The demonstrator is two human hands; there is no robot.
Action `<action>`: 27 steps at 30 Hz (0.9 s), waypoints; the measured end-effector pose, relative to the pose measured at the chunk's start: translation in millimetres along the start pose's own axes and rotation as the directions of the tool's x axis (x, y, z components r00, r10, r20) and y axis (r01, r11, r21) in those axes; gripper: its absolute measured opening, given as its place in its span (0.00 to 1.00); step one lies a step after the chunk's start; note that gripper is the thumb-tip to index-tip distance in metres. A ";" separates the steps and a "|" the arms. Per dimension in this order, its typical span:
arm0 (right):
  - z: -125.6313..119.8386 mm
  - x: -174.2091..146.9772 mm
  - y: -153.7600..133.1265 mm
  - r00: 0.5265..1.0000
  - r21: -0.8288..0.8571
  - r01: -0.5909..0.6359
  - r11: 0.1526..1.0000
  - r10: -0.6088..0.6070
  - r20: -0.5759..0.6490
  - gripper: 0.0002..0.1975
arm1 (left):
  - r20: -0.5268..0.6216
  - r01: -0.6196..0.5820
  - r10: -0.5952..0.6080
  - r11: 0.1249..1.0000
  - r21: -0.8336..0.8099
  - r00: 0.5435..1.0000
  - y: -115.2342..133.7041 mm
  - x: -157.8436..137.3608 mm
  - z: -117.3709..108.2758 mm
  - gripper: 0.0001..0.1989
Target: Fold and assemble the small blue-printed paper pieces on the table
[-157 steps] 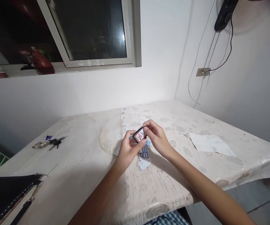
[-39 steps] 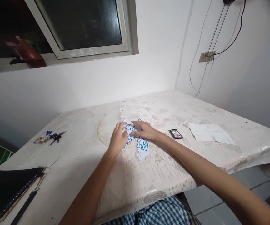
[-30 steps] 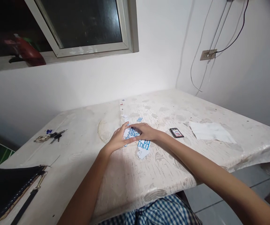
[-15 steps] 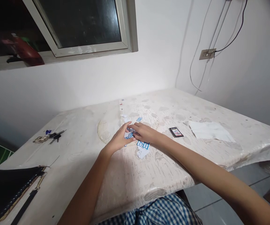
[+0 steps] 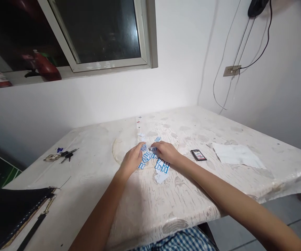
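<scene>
Several small white paper pieces (image 5: 146, 158) with blue printed shapes lie in a loose pile on the table, between my two hands. My left hand (image 5: 131, 161) rests at the pile's left edge, fingers stretched and thumb apart, touching the pieces there. On the right, my right hand (image 5: 164, 152) has its fingertips closed on a small paper piece (image 5: 153, 149). More blue-marked pieces (image 5: 163, 165) lie beneath and below that wrist, with a plain white scrap (image 5: 161, 177) nearer me. Another white scrap (image 5: 140, 134) lies beyond the pile.
A dark-framed card (image 5: 199, 155) and a white paper sheet (image 5: 238, 156) lie to the right. Keys (image 5: 68, 154) and a black bag (image 5: 20, 212) are on the left. The table (image 5: 192, 195) has a patterned plastic cover and meets the wall behind.
My hands have moved apart, uncovering more blue-marked pieces between them. The right hand now pinches one piece. The view has tilted slightly upward.
</scene>
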State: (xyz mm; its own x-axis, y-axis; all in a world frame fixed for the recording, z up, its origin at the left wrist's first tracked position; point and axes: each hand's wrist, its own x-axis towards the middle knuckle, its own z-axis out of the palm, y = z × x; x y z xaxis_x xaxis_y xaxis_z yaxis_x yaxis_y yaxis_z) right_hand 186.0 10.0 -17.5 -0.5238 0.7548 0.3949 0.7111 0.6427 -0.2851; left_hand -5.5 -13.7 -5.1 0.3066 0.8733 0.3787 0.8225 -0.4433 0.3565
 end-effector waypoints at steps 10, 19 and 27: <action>7.8 12.6 13.9 0.925 0.430 0.114 0.895 0.062 -0.376 0.26 | -0.346 0.000 -0.111 0.952 -0.308 0.932 -3.6 17.2 4.8 0.16; 1.0 6.9 9.1 0.923 0.379 0.108 0.919 0.049 -0.383 0.29 | -0.258 -0.051 -0.111 0.835 -0.548 0.960 -0.7 19.0 2.0 0.20; -3.4 5.9 16.1 0.905 0.348 -0.107 0.931 0.236 -0.354 0.24 | -0.193 -0.037 -0.116 0.765 -0.643 0.974 11.1 17.8 7.0 0.20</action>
State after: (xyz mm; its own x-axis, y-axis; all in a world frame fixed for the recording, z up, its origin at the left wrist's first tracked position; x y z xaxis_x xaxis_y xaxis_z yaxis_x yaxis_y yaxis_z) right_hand 196.0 24.4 -16.8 -0.1396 0.7883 0.5992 0.5557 0.5633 -0.6115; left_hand 12.5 -1.6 -0.3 0.1111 0.8632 0.4925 0.3092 -0.5010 0.8083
